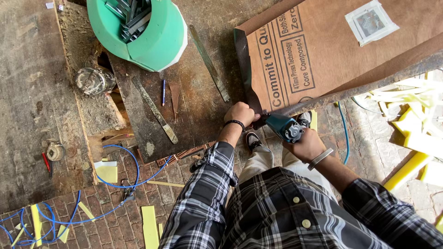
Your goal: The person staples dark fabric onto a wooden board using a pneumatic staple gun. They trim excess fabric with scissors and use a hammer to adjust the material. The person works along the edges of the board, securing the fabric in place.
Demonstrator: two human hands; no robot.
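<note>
My left hand (241,114) grips the near corner of a large brown printed board (323,50) that lies on the workbench and overhangs its edge. My right hand (305,145) is closed around a teal power tool (282,126) whose nose points at the board's near edge, just right of my left hand. A dark strip of the board's edge (244,78) curls up beside my left hand. A blue hose (344,133) runs from behind the tool. My shoes (253,139) show below, on the brick floor.
A green round tub (154,44) with metal pieces stands at the back of the bench. Two metal rulers (157,111), a blue pen (163,92) and a glass jar (94,80) lie nearby. Yellow offcuts (406,120) pile at right; a blue cable (69,216) loops over the floor.
</note>
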